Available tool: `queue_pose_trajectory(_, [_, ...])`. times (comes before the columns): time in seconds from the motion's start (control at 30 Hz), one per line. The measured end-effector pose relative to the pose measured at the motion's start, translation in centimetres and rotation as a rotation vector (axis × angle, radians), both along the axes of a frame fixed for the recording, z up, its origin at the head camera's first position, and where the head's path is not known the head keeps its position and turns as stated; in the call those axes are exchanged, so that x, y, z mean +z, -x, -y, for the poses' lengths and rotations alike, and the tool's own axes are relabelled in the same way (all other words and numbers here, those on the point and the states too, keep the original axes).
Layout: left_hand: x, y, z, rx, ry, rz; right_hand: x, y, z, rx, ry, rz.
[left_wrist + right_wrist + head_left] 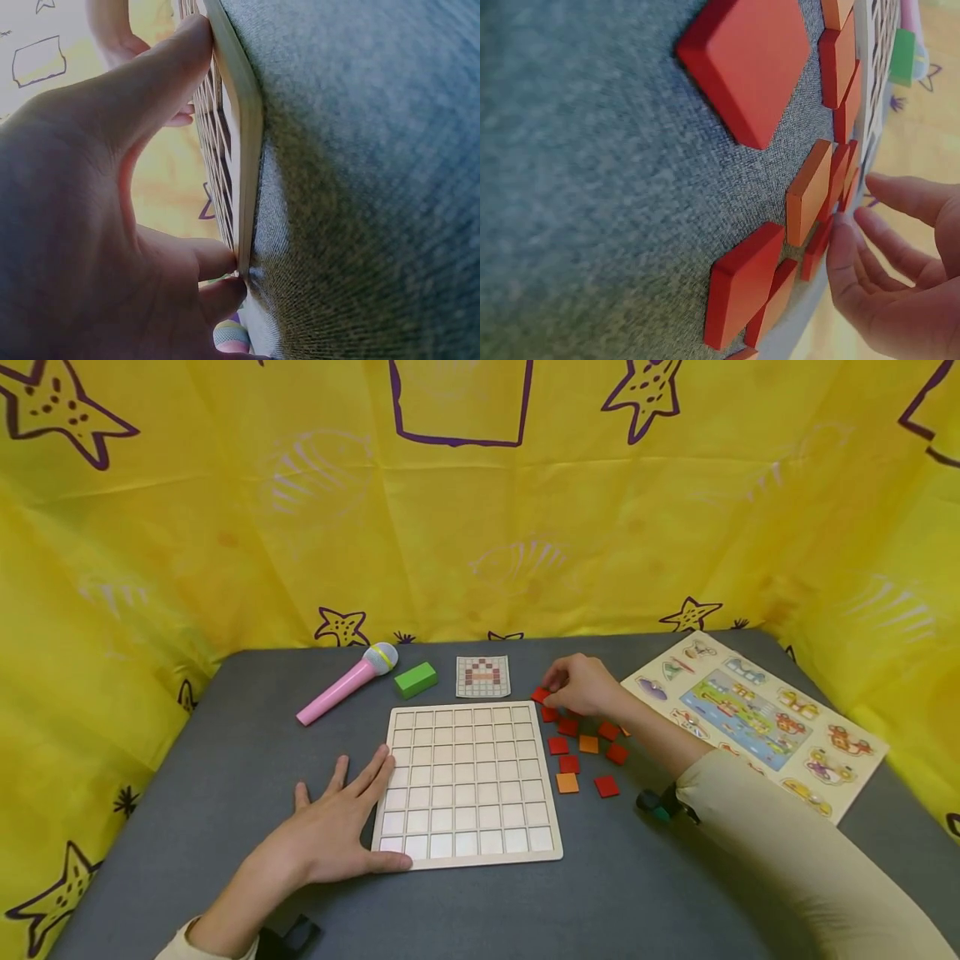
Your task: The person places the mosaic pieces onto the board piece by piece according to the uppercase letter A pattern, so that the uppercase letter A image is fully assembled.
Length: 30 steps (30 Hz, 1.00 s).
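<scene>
My left hand (333, 831) lies spread at the left edge of a pale wooden grid board (465, 785). In the left wrist view its thumb and fingertips touch the board's rim (247, 112). Beyond the board's far right corner, my right hand (585, 685) pinches a red square tile (540, 695) between thumb and fingers. Several more red tiles (568, 727) and orange tiles (567, 782) lie loose to the right of the board. A small card (482, 677) with a coloured grid pattern lies behind the board.
Behind the board to the left are a green block (416, 680) and a pink toy microphone (348, 685). A wooden picture puzzle (847, 777) lies to the right, beside my right forearm. Yellow patterned cloth (480, 527) hangs around the grey table (225, 760).
</scene>
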<state>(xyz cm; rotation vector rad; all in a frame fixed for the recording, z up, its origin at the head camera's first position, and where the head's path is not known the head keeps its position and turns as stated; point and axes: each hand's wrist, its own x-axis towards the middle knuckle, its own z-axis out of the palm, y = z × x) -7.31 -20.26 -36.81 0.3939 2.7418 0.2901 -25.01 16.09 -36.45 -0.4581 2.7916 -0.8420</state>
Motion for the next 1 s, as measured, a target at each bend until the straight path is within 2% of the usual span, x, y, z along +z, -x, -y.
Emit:
queue_pose_trajectory(0.13, [0.0,-0.1,0.0,0.011,-0.011,0.009,0.1,0.3,0.4,-0.006,-0.006,0.009])
queue_pose_trajectory(0.47, [-0.1,-0.4,-0.2,0.009,0.003,-0.028,-0.2,0.9,1.0,-0.037,-0.039,0.02])
queue_pose_trajectory(0.6, [-0.3,-0.4,-0.2,0.009,0.002,-0.023,-0.3,1.1,1.1,-0.046,-0.048,0.021])
queue_pose_trajectory(1.0, [-0.2,-0.1,-0.2,0.01,0.02,-0.019,-0.1,1.5,1.4,-0.032,-0.064,-0.003])
